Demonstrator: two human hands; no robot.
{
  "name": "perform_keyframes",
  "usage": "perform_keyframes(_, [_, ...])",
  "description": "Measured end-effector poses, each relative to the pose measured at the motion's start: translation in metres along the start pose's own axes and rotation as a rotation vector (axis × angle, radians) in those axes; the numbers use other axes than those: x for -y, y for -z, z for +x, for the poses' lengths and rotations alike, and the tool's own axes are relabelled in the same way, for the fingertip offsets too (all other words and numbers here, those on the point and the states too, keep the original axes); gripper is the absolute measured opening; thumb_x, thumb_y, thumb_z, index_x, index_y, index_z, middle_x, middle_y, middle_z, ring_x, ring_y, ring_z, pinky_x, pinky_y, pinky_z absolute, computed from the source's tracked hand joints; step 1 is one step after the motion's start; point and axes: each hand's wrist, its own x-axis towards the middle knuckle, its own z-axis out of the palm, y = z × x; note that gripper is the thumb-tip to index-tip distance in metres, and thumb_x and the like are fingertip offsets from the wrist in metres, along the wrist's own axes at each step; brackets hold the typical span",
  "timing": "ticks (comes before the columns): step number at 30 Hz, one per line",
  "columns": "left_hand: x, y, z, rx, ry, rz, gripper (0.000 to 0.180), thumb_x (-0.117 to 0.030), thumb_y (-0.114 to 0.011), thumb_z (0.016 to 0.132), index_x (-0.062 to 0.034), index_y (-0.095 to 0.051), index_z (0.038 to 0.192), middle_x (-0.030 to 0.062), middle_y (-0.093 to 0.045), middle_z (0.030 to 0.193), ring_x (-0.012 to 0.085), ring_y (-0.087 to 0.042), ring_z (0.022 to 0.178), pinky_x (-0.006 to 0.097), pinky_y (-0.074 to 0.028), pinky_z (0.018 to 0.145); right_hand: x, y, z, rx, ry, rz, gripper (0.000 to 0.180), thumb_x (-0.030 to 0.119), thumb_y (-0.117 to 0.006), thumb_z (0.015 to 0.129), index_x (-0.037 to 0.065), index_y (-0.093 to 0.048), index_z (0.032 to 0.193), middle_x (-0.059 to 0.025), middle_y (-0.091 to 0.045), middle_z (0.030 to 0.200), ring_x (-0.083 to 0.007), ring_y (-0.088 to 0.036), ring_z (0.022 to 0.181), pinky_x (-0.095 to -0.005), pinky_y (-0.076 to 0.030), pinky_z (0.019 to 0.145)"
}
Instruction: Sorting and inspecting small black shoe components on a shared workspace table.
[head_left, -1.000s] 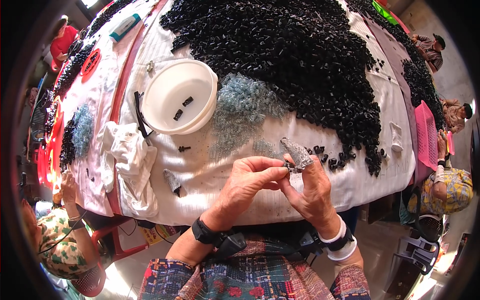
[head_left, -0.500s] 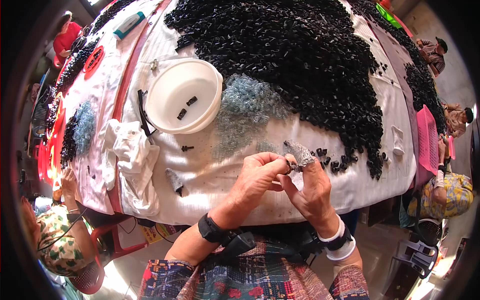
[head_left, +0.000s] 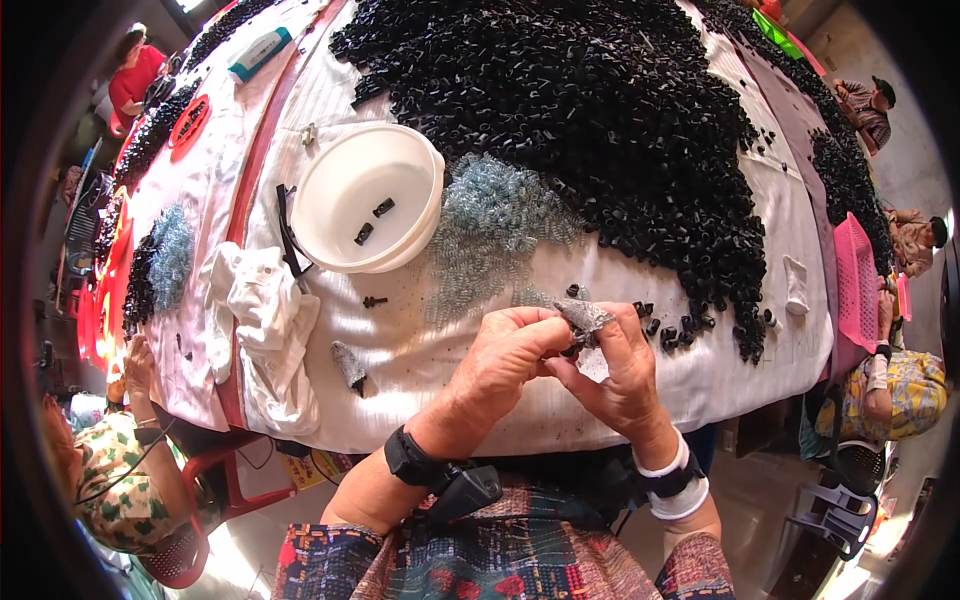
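Note:
Close together over the near part of the cloth, my two hands work on a small black part (head_left: 570, 351), mostly hidden by the fingers. My left hand (head_left: 500, 362) is closed, its thumb and forefinger pinching at that part. My right hand (head_left: 622, 385) is closed too, fingers bent in from the other side. A crumpled grey speckled piece (head_left: 588, 317), cloth-like, sits at the right fingertips; whether it is worn or held I cannot tell. Just beyond them lies a loose small black piece (head_left: 572, 290). Clear bluish springs or coils (head_left: 500, 210) are heaped farther off.
Black tubular parts (head_left: 560, 90) cover the far table. A white basin (head_left: 330, 245) holds two black pieces. To the left lie a white cloth (head_left: 265, 330), another grey piece (head_left: 347, 362) and a black screw-like part (head_left: 374, 302). A pink basket (head_left: 855, 280) stands right; co-workers sit on both sides.
Both hands have shifted slightly left. The grey piece has tipped lower toward my left fingers. A small black piece now shows on the cloth beyond my fingertips.

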Motion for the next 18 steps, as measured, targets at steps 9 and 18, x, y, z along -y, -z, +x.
perform_keyframes(9, [0.0005,-0.0009,-0.0018,-0.054,0.034,0.114,0.011,-0.014,-0.061,0.08,-0.0041,-0.065,0.08,-0.0008,-0.062,0.075,0.0067,-0.058,0.067,0.024,-0.049,0.071,0.0052,0.0028,0.0046,0.015,0.094,-0.088,0.039,0.001,-0.074,0.064,-0.002,-0.06,0.1,-0.0123,-0.058,0.09,-0.0286,-0.055,0.079,-0.0372,-0.048,0.067])
perform_keyframes(18, [0.007,0.0076,-0.0005,-0.021,0.054,0.093,0.013,-0.013,-0.062,0.085,-0.0011,-0.064,0.09,0.0029,-0.063,0.085,0.0108,-0.061,0.079,0.028,-0.051,0.072,0.0028,0.003,0.0026,0.048,0.162,-0.187,0.032,0.004,-0.074,0.064,-0.001,-0.06,0.092,-0.0121,-0.058,0.087,-0.0282,-0.056,0.075,-0.0364,-0.048,0.063])
